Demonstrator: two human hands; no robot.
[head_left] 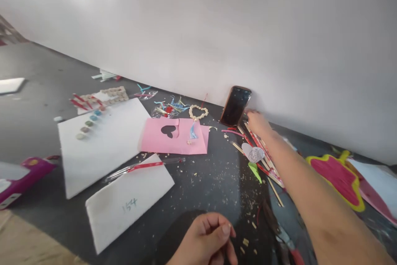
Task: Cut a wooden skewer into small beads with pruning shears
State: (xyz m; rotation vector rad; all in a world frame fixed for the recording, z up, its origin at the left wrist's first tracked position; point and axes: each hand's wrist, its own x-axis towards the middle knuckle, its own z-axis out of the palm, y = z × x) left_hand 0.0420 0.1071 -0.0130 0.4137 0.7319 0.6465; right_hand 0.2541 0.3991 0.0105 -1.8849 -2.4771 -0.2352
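Note:
My left hand (211,238) rests low over the dark table, its fingers curled and partly pressed together; whether it holds anything small cannot be made out. My right hand (256,121) reaches to the table's back edge, right beside a dark phone (236,106) that leans against the white wall. Its fingertips are mostly hidden behind the hand. Under and beside the right forearm lie thin wooden sticks (275,192), red strips, a green piece (254,171) and a pale round paper piece (256,154). Left of the phone is a heart-shaped beaded ring (198,113) with a blue tassel.
Pink paper (161,143), a white board (108,145) and a white slab (130,207) marked 154 lie left. A purple object (31,176) is at far left. A yellow-edged red shape (336,178) is at right. A white wall (192,29) rises behind.

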